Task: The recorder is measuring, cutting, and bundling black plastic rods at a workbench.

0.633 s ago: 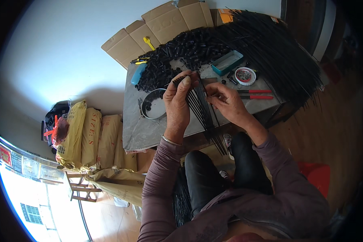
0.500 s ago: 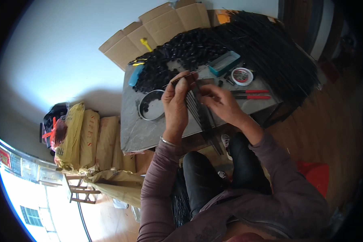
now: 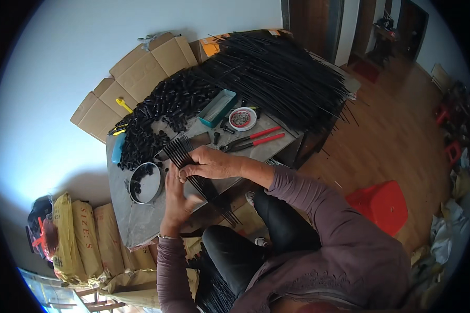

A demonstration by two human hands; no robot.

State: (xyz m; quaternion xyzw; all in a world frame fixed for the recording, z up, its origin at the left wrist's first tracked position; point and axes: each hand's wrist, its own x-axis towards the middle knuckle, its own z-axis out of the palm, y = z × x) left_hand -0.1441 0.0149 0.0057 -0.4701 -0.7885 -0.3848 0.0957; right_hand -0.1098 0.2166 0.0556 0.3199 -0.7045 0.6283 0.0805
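Note:
A bundle of thin black rods (image 3: 178,152) slants over the table's near edge, its lower ends hanging above my knees. My right hand (image 3: 209,163) is closed round the bundle's middle, thumb on top. Just left of it is my left hand (image 3: 175,197), its fingers stretched upward beside the rods and its thumb apart and a little blurred. Whether its fingertips touch the rods is hard to see. Beyond the bundle's upper end lies a flat dark plate (image 3: 198,140). A round metal tin (image 3: 159,192) with small black pieces stands left of my left hand.
On the grey table (image 3: 121,208) are a heap of black tubular pieces (image 3: 167,96), a large pile of black rods (image 3: 282,78), a teal tray (image 3: 218,109), a white tub of small metal parts (image 3: 242,119) and red-handled cutters (image 3: 261,136). A red stool (image 3: 381,206) stands right.
The view has swung right. My right hand has gone from touching the rods with its fingertips to gripping the bundle. My left hand has loosened its pinch and spread its fingers.

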